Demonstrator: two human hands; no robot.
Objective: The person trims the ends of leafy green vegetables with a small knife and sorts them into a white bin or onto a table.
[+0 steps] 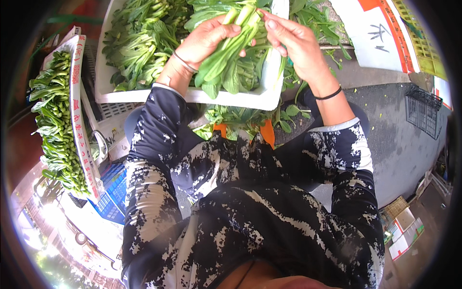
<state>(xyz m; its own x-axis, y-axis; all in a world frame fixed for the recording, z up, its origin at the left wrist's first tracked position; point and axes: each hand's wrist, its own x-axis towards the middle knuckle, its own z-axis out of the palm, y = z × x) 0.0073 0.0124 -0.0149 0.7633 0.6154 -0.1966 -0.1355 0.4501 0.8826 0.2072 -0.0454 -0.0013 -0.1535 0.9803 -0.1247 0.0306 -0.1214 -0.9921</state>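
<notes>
My left hand (213,38) grips a bunch of leafy green vegetables (225,67), with its thumb across the pale stems. The stem ends point up and to the right, and the leaves hang toward me. At the stem ends is my right hand (294,41), fingers bent and the index fingertip against the stems; whether it pinches a piece is unclear. Both hands are over a white foam box (187,96). Inside it, rows of similar greens (148,47) fill the left side, and more lie partly hidden beneath the held bunch.
Loose leaves (317,21) lie beyond the box's right side, and others (234,116) below its near edge. At left stands another foam box (77,108) packed with greens (57,123), near a blue plastic crate (112,193). A dark crate (424,110) sits on the floor at right.
</notes>
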